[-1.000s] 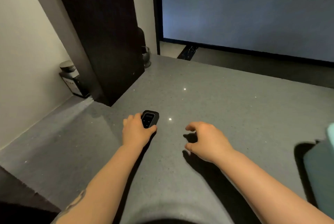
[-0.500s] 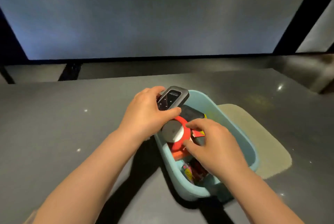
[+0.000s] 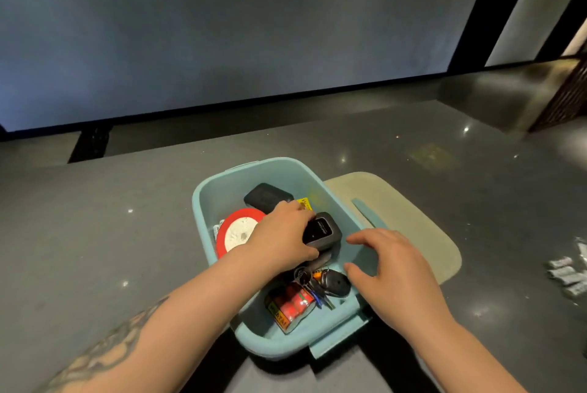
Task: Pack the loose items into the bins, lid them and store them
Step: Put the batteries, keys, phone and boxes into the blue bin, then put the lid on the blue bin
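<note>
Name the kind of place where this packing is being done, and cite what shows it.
Probably a home or office room, not a workshop: a wide dark stone-like counter under a large window, with a teal bin of household odds and ends, such as keys and red tape.

It looks like a home, likely a living area: a dark grey speckled stone table (image 3: 95,234) runs along a large window (image 3: 222,27) with black frames, and a blue bin (image 3: 203,202) holds everyday household clutter such as keys (image 3: 330,281) and tape (image 3: 238,230).
</note>
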`<state>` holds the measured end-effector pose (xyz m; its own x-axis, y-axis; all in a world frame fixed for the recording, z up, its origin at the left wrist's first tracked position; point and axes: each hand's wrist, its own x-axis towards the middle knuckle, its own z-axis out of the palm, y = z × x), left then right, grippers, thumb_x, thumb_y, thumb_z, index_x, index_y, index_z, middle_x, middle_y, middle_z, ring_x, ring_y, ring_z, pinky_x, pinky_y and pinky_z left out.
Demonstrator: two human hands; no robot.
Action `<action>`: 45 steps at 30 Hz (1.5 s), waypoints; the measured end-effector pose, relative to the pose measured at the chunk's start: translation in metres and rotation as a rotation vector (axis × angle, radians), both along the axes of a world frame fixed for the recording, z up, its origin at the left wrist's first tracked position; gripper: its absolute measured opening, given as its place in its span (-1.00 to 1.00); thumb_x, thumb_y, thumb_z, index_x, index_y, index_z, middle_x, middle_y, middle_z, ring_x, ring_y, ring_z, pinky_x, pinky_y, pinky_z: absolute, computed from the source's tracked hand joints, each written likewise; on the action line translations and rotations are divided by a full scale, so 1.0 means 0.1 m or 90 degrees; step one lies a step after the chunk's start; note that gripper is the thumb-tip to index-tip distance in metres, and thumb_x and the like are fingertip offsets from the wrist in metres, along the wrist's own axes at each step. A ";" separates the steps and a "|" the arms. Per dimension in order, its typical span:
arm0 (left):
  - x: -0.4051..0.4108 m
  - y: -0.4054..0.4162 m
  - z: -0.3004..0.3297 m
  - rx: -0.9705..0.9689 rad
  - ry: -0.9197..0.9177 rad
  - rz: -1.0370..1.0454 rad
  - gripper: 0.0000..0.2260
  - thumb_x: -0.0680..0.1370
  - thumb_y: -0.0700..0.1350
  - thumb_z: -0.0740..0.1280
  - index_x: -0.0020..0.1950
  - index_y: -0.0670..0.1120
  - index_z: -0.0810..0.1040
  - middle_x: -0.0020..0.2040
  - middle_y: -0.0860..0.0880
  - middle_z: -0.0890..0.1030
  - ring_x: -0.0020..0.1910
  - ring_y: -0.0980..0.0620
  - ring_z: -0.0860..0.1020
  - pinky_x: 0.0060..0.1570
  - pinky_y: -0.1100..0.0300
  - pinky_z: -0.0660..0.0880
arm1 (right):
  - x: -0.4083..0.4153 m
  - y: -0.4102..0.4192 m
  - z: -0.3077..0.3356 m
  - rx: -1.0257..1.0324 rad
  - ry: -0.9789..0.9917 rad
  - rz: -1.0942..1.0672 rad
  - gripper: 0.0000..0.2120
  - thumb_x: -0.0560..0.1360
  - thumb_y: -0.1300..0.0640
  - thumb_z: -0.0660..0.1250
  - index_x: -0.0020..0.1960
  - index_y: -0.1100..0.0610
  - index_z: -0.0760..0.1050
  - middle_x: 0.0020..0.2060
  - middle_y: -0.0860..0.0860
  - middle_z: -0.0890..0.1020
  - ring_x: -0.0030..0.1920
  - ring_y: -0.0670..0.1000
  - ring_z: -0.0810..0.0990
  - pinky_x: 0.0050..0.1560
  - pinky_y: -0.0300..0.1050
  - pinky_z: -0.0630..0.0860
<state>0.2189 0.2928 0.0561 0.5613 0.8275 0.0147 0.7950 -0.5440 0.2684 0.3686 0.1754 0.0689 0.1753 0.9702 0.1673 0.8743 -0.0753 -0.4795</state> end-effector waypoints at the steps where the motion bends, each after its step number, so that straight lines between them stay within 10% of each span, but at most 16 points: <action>1: 0.01 0.01 -0.02 0.010 0.017 -0.015 -0.47 0.37 0.09 0.42 0.32 0.00 0.44 0.14 -0.05 0.45 0.16 -0.07 0.37 0.09 0.03 0.42 | 0.00 0.01 -0.02 0.008 0.002 0.007 -0.67 0.39 0.08 0.42 0.14 -0.09 0.52 0.03 -0.26 0.52 0.15 -0.15 0.44 0.08 -0.24 0.36; 11: -0.55 -0.04 0.03 0.050 -0.069 0.075 -0.60 0.44 0.25 0.31 0.22 0.13 0.48 0.12 0.10 0.50 0.15 0.04 0.39 0.10 0.13 0.29 | -0.08 0.07 -0.31 0.004 0.239 -0.054 -0.29 0.45 0.36 0.29 0.50 -0.05 0.18 0.41 -0.16 0.27 0.40 -0.13 0.25 0.38 -0.21 0.21; 21: -0.91 -0.43 0.00 0.164 -0.004 0.238 -0.60 0.55 0.17 0.12 -0.33 -0.06 0.45 -0.38 -0.03 0.45 -0.23 -0.07 0.48 -0.31 0.09 0.18 | 0.08 0.57 -0.31 -0.027 0.245 0.085 -0.26 0.39 0.44 0.29 0.47 -0.05 0.27 0.31 -0.22 0.33 -0.07 -0.29 0.38 0.07 -0.29 0.30; 26: -1.06 -0.74 -0.02 0.160 -0.060 0.254 -0.51 0.52 0.28 0.09 -0.47 -0.02 0.30 -0.49 -0.01 0.31 -0.38 0.03 0.31 -0.33 0.11 0.18 | 0.08 1.16 -0.28 -0.071 0.187 0.233 -0.30 0.42 0.47 0.29 0.45 -0.03 0.31 0.38 -0.10 0.35 0.39 -0.10 0.29 0.33 -0.33 0.14; 40: -1.11 -1.08 -0.13 0.143 -0.202 0.283 -0.66 0.26 0.38 0.31 -0.23 0.17 0.66 -0.39 0.18 0.57 -0.32 0.20 0.41 -0.22 0.40 0.22 | -0.73 0.69 -0.23 0.176 0.073 0.391 -0.89 0.47 -0.02 0.32 -0.06 -0.07 0.60 -0.11 -0.19 0.64 -0.01 -0.11 0.56 0.11 -0.09 0.41; 45: -1.15 -1.07 -0.06 0.052 -0.242 0.286 -0.66 0.26 0.38 0.35 -0.21 0.16 0.65 -0.31 0.20 0.61 -0.24 0.21 0.52 -0.22 0.22 0.42 | -0.67 0.23 -0.47 0.230 0.039 0.399 -0.77 0.51 -0.15 0.23 -0.16 -0.07 0.58 -0.25 -0.23 0.57 -0.19 -0.17 0.45 -0.07 -0.22 0.21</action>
<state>0.1044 0.1855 0.0503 0.0989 0.9705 0.2199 0.8082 -0.2073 0.5513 0.3013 0.1982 0.0220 -0.3760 0.7773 0.5044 0.6724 0.6035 -0.4287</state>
